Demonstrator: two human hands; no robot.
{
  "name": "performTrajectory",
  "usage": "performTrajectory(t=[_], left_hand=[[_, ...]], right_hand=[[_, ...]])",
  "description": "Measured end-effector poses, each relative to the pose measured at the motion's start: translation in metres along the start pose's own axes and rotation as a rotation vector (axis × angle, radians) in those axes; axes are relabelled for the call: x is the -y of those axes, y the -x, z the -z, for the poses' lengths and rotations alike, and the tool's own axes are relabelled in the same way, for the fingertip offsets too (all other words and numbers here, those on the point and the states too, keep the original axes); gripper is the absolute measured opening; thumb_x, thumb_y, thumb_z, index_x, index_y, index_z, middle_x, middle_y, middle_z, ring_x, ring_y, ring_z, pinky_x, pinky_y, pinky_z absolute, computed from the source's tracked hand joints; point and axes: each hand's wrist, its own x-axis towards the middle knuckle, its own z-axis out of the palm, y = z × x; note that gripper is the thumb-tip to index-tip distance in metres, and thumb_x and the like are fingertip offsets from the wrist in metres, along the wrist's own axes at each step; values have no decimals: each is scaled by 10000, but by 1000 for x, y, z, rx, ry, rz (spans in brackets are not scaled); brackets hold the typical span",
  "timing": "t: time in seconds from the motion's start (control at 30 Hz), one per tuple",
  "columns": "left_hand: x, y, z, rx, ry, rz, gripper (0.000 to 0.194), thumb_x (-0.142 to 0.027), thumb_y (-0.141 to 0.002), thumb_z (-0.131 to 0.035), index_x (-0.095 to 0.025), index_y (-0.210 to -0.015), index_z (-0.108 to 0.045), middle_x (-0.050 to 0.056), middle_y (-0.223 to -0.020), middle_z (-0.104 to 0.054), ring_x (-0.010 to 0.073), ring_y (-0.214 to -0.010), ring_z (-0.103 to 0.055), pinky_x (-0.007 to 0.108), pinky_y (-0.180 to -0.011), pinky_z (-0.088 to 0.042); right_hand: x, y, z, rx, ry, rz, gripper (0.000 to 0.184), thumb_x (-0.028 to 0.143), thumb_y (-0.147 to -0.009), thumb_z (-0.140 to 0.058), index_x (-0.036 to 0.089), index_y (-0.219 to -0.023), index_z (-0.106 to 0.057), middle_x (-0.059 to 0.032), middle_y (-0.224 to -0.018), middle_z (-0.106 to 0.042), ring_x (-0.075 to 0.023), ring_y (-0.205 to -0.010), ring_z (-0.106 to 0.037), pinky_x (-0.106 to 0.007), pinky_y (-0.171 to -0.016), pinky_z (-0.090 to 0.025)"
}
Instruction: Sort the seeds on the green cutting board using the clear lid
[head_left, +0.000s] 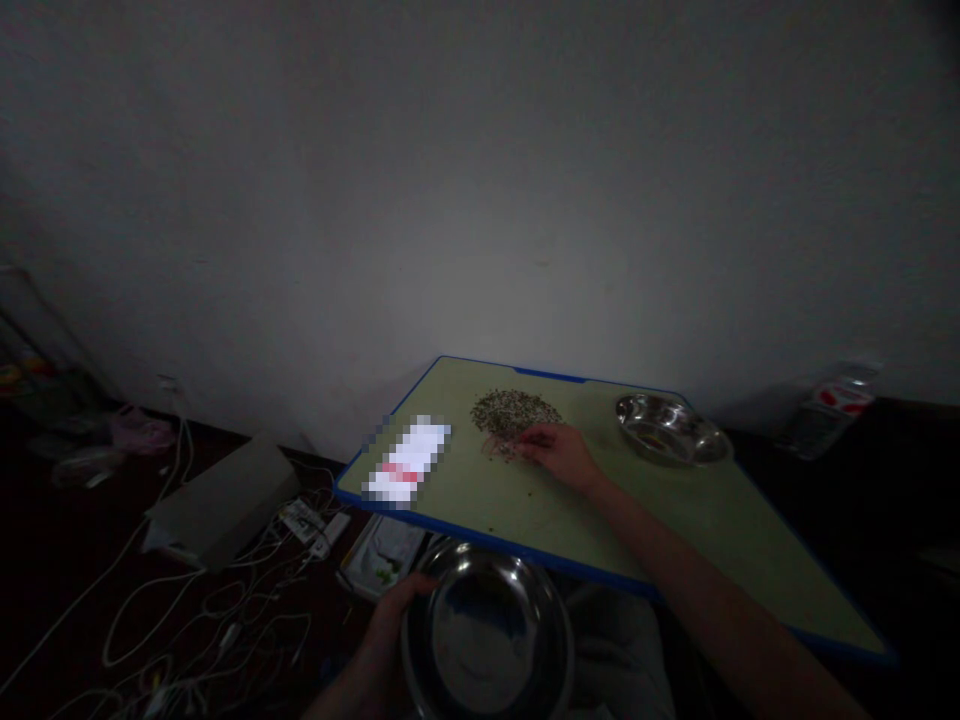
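Below the table's front edge, my left hand point(390, 615) grips the rim of a shiny metal bowl point(484, 625), thumb over its left side. The inside of that bowl is dark and reflective. My right hand point(559, 452) reaches over the pale green table point(465, 490), its fingers drawn together at the front edge of a spread pile of small dark and light grains or seeds point(516, 410). Around the fingertips the picture is smeared, so what they pinch cannot be made out. A few loose bits lie on the tabletop in front of the pile.
A second metal bowl point(673, 430) stands at the table's right side. A lit, pixelated screen point(409, 465) lies at the left. The table has a blue rim and stands against a grey wall. Tangled white cables point(217, 620), a box point(225, 500) and a tray point(384, 550) lie below left. A clear bottle point(836, 410) is at right.
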Motion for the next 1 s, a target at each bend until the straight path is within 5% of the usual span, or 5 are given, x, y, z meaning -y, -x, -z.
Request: performTrajectory(t=[1.0], left_hand=[[-5,8,-9,-18,83,13,261,-179,-677,-482,-123,-448,-592,29,-363,-602,128,-360,-513,241,-444,-367]], right_hand=[[12,7,-1,36,3,4,159,284,-646,-626,172,-754,-660,-43,-736,-681,-165,-665,-628,-296,-651,-500]])
